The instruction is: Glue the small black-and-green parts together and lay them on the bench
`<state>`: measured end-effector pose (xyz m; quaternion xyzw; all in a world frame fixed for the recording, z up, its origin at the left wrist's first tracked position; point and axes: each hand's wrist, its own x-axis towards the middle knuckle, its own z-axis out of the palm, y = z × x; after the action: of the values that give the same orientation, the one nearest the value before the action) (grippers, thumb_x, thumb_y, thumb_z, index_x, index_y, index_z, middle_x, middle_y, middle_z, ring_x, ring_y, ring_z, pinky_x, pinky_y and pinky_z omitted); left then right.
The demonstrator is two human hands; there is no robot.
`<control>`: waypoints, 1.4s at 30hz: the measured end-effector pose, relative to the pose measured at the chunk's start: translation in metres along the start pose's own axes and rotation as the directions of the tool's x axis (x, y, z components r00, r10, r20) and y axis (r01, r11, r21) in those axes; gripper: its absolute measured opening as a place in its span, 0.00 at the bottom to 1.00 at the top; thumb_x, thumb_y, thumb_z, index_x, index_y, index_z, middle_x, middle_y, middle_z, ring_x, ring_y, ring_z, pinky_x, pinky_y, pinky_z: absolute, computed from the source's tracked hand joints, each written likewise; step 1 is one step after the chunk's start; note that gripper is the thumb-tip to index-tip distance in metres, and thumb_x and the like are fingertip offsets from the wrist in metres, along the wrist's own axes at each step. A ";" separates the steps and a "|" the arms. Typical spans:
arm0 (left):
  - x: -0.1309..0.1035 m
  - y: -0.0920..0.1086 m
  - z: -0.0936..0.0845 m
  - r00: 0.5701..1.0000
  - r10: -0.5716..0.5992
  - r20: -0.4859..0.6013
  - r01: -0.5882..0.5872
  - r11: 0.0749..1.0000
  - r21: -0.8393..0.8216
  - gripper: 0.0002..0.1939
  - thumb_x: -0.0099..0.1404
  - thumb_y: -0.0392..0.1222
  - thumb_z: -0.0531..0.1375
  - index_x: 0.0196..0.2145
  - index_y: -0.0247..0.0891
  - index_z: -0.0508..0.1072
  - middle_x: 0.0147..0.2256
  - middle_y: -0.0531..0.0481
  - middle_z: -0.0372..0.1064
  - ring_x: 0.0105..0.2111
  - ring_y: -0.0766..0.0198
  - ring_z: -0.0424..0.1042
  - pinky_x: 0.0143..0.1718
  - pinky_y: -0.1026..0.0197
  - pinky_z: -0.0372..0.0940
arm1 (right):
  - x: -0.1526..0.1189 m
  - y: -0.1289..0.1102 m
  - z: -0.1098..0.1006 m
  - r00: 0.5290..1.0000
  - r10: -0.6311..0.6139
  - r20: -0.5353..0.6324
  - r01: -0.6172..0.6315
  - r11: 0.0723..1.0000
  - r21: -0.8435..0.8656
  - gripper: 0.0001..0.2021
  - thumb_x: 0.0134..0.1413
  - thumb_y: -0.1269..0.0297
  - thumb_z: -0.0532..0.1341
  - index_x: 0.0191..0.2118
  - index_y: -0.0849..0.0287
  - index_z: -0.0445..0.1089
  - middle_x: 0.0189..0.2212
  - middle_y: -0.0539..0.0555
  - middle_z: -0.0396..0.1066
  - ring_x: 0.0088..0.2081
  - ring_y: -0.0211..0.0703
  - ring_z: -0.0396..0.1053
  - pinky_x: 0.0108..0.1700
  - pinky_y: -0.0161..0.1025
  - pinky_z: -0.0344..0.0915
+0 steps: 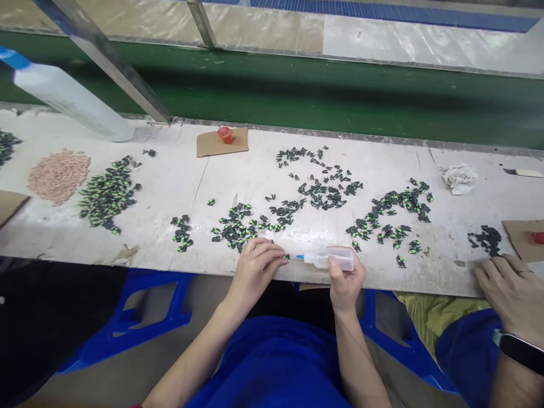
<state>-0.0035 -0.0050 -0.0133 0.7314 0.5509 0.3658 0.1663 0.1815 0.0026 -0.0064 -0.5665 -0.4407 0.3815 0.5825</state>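
Note:
Near the table's front edge, my left hand [257, 265] pinches a small black-and-green plastic part [287, 256] between thumb and fingertips. My right hand [347, 280] is wrapped round a clear squeeze bottle [327, 258] lying nearly level. Its blue needle tip points left and reaches close to the small part; whether the two touch I cannot tell. Just beyond my left hand lies a loose pile of black-and-green parts [238, 226]. Farther back are scattered small black pieces [325, 192]. To the right of the bottle spreads another group of black-and-green parts [399, 201].
A large white bottle [72, 96] with a blue cap and a pink heap [59, 175] stand at left. A red cup [225, 134] sits on cardboard at the back. At right are crumpled tissue [459, 178] and a co-worker's hand [512, 289]. A metal post [114, 65] rises behind.

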 end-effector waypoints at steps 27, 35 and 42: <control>-0.004 0.001 0.000 0.950 -0.307 0.053 0.311 0.943 -0.114 0.06 0.58 0.37 0.66 0.36 0.41 0.79 0.37 0.47 0.72 0.37 0.57 0.78 0.41 0.54 0.74 | 0.001 0.000 0.004 0.988 0.003 0.152 0.041 0.957 -0.286 0.15 0.50 0.56 0.62 0.21 0.58 0.63 0.15 0.45 0.60 0.18 0.34 0.58 0.21 0.32 0.57; -0.004 -0.002 0.000 0.953 -0.297 0.057 0.301 0.950 -0.089 0.06 0.58 0.37 0.66 0.35 0.41 0.79 0.36 0.47 0.73 0.37 0.57 0.78 0.41 0.54 0.74 | 0.000 0.002 0.004 0.992 -0.009 0.125 0.046 0.953 -0.300 0.17 0.50 0.55 0.62 0.19 0.57 0.59 0.15 0.43 0.56 0.18 0.33 0.55 0.20 0.31 0.54; -0.005 -0.001 0.000 0.956 -0.287 0.059 0.292 0.950 -0.109 0.06 0.59 0.37 0.65 0.36 0.40 0.79 0.36 0.46 0.73 0.35 0.57 0.78 0.40 0.53 0.75 | 0.000 0.002 0.004 0.992 -0.001 0.129 0.038 0.957 -0.287 0.16 0.50 0.55 0.62 0.20 0.57 0.61 0.15 0.44 0.58 0.18 0.33 0.56 0.21 0.32 0.56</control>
<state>-0.0043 -0.0089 -0.0154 0.6394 0.6262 0.3535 0.2722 0.1782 0.0040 -0.0088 -0.6155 -0.5337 0.3427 0.4678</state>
